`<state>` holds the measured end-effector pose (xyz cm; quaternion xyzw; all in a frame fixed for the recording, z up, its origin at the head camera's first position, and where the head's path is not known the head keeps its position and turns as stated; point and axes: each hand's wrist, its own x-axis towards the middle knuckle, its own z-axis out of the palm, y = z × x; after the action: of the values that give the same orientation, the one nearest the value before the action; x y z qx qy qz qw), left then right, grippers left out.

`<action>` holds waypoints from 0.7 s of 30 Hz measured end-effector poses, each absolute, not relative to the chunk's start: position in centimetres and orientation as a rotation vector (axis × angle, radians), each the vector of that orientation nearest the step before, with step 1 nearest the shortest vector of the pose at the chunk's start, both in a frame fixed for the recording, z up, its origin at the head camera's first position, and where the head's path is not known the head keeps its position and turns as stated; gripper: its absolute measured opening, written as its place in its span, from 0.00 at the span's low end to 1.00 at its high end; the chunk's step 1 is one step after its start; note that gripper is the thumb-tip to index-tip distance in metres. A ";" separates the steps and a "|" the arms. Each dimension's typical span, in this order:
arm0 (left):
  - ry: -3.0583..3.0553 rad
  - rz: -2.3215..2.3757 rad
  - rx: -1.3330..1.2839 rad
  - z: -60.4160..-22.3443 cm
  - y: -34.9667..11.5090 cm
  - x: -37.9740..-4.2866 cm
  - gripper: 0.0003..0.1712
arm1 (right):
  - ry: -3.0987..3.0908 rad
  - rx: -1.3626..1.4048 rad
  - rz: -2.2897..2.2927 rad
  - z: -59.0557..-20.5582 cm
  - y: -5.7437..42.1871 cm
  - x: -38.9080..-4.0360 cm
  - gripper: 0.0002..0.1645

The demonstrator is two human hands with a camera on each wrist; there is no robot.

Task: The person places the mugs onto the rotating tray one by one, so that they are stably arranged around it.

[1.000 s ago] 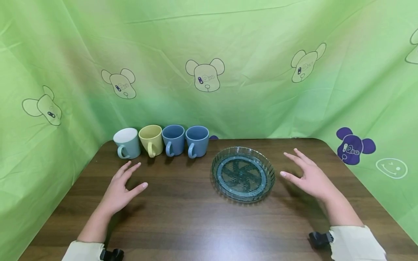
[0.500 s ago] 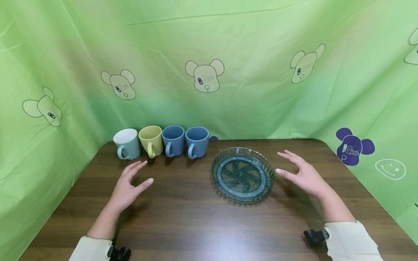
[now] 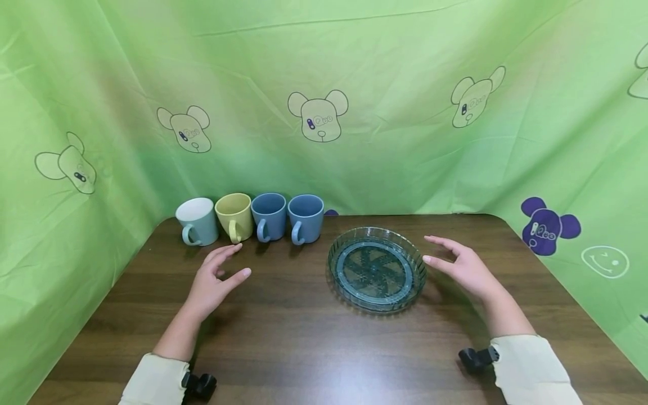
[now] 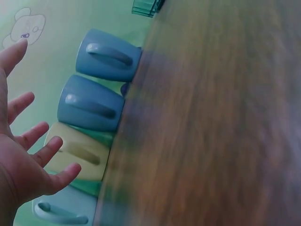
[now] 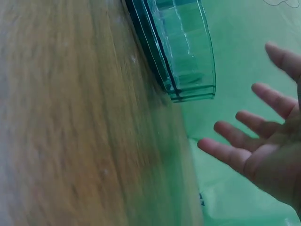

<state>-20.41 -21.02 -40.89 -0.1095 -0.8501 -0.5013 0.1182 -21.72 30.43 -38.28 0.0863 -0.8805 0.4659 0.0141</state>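
My left hand (image 3: pixel 210 287) hovers over the left side of the table, fingers spread and holding nothing. Just beyond its fingertips stand a yellow mug (image 3: pixel 234 216) and, to that mug's left, a light teal mug (image 3: pixel 198 222) with a white inside. Two blue mugs, one (image 3: pixel 269 216) beside the yellow one and another (image 3: pixel 306 219) at the row's right end, complete the line. A round ribbed glass dish (image 3: pixel 374 304) sits right of centre. Close to its right rim is my right hand (image 3: pixel 468 273), fingers extended, with nothing in it; the right wrist view shows a gap between them.
Everything stands on a brown wooden table (image 3: pixel 304 343). A green cloth (image 3: pixel 395 157) printed with cartoon bear heads hangs behind and along both sides. Black wrist cameras, one on the left sleeve (image 3: pixel 199 385) and one on the right (image 3: pixel 478 359), sit low over the tabletop.
Both hands have drifted inward: the left to the right and slightly forward, the right to the left, nearer the glass dish. The mugs and the dish have stayed in place.
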 end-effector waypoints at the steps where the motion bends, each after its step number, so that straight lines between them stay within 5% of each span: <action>1: -2.483 -1.479 -0.321 -40.8 -20.8 -20.5 0.33 | -2.734 0.251 1.459 -38.4 30.4 -21.8 0.38; 21: -2.430 -1.707 -0.345 -40.4 -17.6 -22.8 0.35 | -2.715 0.237 1.879 -39.5 30.8 -23.6 0.40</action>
<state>-22.83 -17.62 -40.41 -0.1152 -0.8104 -0.5694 0.0759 -23.57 30.76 -39.47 0.0714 -0.8173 0.5656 -0.0841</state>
